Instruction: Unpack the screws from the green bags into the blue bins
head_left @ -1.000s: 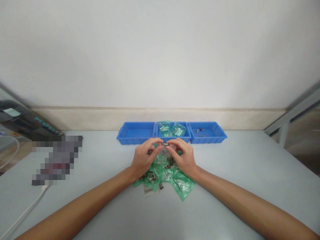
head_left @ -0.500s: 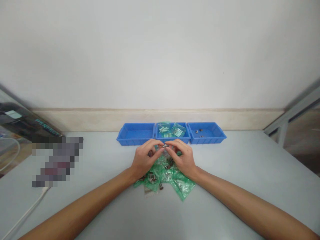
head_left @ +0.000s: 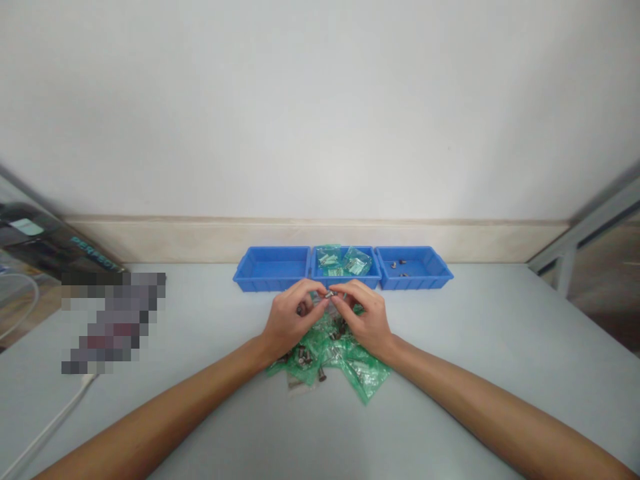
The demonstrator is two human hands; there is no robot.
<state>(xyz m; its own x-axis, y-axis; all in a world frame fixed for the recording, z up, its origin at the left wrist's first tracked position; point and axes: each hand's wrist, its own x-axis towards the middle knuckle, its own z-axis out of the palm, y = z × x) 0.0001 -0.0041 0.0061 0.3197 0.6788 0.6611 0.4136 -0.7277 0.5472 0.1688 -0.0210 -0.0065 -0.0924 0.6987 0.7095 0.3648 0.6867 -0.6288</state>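
Two hands, one small metal part, pinched between them

Left hand (head_left: 294, 315): thumb and forefinger closed on one end of the small metal part (head_left: 329, 294). Right hand (head_left: 365, 316): same pinch, other end. Fingertips of both hands nearly meet. Part sits above the far edge of the bag pile, just in front of the middle tray. Too small to tell its exact type or whether it's one piece or two joined.

Below the hands: heap of green plastic bags (head_left: 325, 333) on the grey table (head_left: 475, 373). Dark-headed bolts (head_left: 303, 356) show at the heap's left side, more dark metal bits near its middle. One loose bolt (head_left: 322, 375) at the near edge of the heap, with a clear bag (head_left: 303, 387) just left of it. Another dark bit partly shows behind the left hand's fingers; can't tell if it's held.

Three blue trays in a row near the wall. Left tray (head_left: 277, 267); middle tray (head_left: 371, 281) has flat green packets (head_left: 329, 258) in it; right tray (head_left: 425, 272) has a few small metal pieces (head_left: 393, 265).

Far left: pixelated object (head_left: 117, 320), white cable (head_left: 55, 420) at its near end.
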